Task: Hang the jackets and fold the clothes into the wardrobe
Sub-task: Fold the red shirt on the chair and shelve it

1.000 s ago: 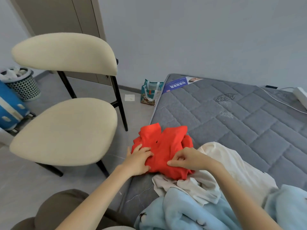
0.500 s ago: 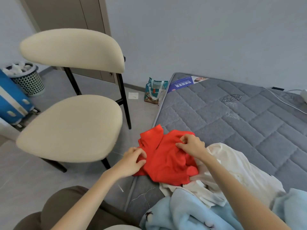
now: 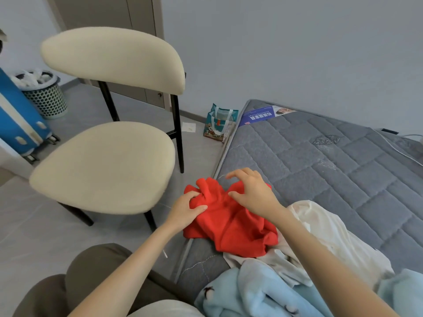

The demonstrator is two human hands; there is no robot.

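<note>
Left hand (image 3: 185, 209) grips the red garment (image 3: 229, 227) (crumpled on the grey mattress (image 3: 320, 179)), right hand (image 3: 254, 193) arched over it.

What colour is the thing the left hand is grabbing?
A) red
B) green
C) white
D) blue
A: the left hand grips the red top, bunching its cloth at the edge of the mattress.

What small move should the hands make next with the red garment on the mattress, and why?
Probably spread the red garment flat on the mattress: it lies bunched, the left hand grips its left edge and the right hand curls over its top edge, so it looks too crumpled to fold neatly.
</note>
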